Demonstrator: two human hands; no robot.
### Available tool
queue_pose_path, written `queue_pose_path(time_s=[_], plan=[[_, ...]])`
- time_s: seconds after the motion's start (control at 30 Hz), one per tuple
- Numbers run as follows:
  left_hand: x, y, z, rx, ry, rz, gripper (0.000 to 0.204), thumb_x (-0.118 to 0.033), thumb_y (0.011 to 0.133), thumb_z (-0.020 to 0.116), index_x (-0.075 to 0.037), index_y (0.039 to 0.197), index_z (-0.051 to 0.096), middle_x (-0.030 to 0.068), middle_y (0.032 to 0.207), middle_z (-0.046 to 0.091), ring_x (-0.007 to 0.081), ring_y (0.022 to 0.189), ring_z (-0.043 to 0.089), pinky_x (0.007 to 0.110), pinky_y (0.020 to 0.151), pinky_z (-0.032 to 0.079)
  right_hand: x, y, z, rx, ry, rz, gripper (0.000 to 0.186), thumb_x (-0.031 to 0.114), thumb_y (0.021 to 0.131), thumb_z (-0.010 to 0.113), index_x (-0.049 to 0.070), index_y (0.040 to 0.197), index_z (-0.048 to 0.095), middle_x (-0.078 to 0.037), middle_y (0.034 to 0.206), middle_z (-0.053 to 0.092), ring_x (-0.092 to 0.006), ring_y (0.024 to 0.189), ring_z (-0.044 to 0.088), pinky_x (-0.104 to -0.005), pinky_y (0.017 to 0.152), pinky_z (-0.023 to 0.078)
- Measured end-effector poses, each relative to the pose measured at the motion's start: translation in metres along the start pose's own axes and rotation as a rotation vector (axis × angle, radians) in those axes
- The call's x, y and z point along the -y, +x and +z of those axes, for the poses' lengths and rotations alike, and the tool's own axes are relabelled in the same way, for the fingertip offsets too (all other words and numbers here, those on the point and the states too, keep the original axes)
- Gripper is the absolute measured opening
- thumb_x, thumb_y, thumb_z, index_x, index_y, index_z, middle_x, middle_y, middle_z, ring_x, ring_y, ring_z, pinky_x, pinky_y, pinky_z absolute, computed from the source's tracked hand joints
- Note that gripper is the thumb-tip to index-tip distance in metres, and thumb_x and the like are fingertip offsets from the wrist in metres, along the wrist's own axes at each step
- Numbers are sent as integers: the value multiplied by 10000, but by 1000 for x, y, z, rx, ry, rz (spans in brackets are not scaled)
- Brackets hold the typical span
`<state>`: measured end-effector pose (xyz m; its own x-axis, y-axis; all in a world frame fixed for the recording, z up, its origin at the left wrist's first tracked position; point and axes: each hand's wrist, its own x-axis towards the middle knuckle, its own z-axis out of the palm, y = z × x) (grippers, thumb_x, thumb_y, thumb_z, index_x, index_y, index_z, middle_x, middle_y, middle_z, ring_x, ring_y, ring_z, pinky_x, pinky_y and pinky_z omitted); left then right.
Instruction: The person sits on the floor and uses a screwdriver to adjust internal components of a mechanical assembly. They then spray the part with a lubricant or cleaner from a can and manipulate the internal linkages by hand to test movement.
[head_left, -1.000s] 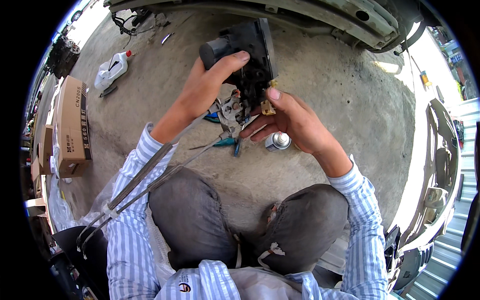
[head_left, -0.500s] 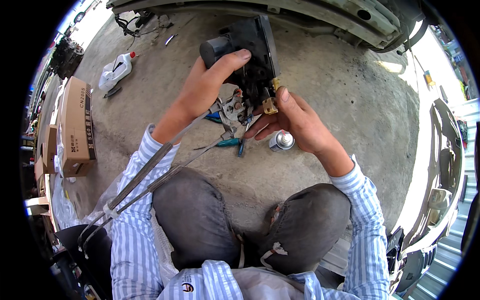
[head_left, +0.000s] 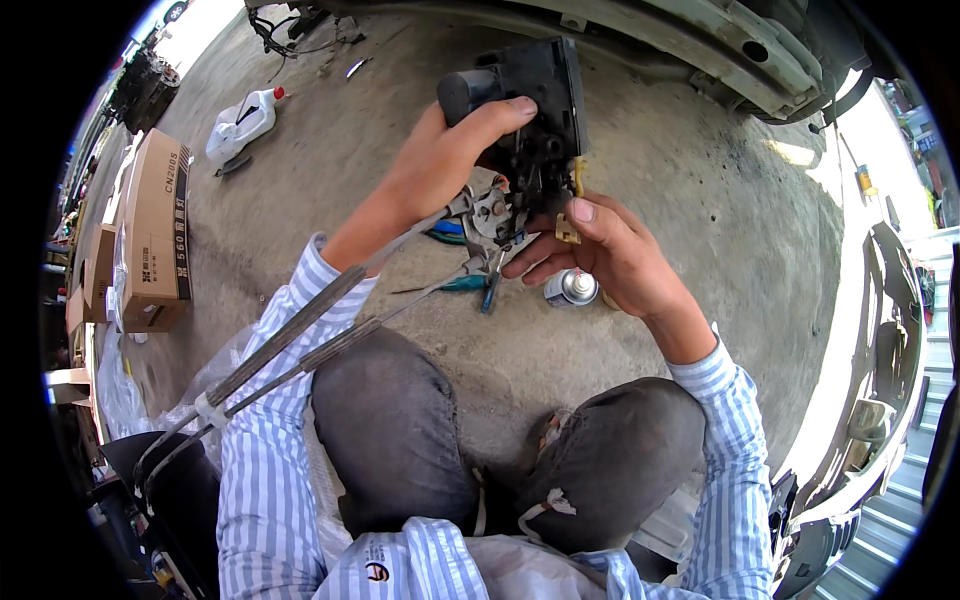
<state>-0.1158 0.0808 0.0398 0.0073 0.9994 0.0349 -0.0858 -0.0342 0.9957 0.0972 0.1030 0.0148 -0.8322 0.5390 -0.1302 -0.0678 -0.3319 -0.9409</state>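
A black plastic car latch unit (head_left: 545, 85), with a round housing at its left and a metal plate (head_left: 490, 213) low on it, is held up off the floor. My left hand (head_left: 440, 170) is closed round its left side, the thumb pressed on its face. Two grey-sleeved cables (head_left: 325, 300) run from the unit down across my left forearm. At the lower right edge, my right hand (head_left: 635, 260) has its thumb against a small yellow clip (head_left: 567, 230), other fingers reaching beneath. A yellow strip (head_left: 579, 178) shows just above that clip. What the hidden fingertips touch is unclear.
Below the latch on the concrete lie a green-handled screwdriver (head_left: 463, 284), a blue-handled tool (head_left: 490, 292) and a spray can (head_left: 572, 287). Cardboard boxes (head_left: 150, 235) and a white jug (head_left: 240, 128) stand left. A metal vehicle beam (head_left: 690, 45) crosses the far side.
The latch unit and both hands have shifted right and slightly downward in view; the surroundings moved a little too. Both hands keep the same hold.
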Motion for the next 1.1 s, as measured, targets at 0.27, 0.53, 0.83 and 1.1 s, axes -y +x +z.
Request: queue_pose_path(time_s=[0.27, 0.53, 0.83, 1.1], plan=[[-6, -3, 9, -47, 117, 77, 317, -305, 942, 620, -35, 1099, 672, -8, 974, 673, 71, 901, 562, 267, 812, 454, -7, 1, 0, -13, -2, -41, 761, 641, 980, 390, -55, 1271, 492, -210, 1112, 621, -399, 991, 677, -444, 810, 571], [-2, 3, 15, -117, 5, 89, 430, -261, 904, 691, -47, 1259, 578, 16, 1023, 655, 90, 974, 582, 254, 853, 455, -4, 4, 4, -87, 125, 14, 739, 648, 985, 359, -4, 1318, 463, -172, 1121, 585, -390, 973, 662, -486, 790, 575], [3, 12, 13, -177, -151, 372, 603, -117, 846, 711, -26, 1376, 439, 64, 1117, 607, 111, 1003, 600, 247, 874, 484, -8, 10, 7, -105, 184, -37, 593, 504, 1007, 369, -9, 1281, 483, -155, 1115, 592, -339, 944, 645, -459, 802, 533], [2, 12, 14, -183, -254, 375, 504, -73, 836, 687, -31, 1292, 476, 47, 1090, 592, 105, 950, 590, 247, 841, 486, -11, 9, 6, -66, 229, -69, 523, 445, 1010, 385, -19, 1224, 498, -150, 1101, 603, -311, 930, 646, -410, 809, 498]])
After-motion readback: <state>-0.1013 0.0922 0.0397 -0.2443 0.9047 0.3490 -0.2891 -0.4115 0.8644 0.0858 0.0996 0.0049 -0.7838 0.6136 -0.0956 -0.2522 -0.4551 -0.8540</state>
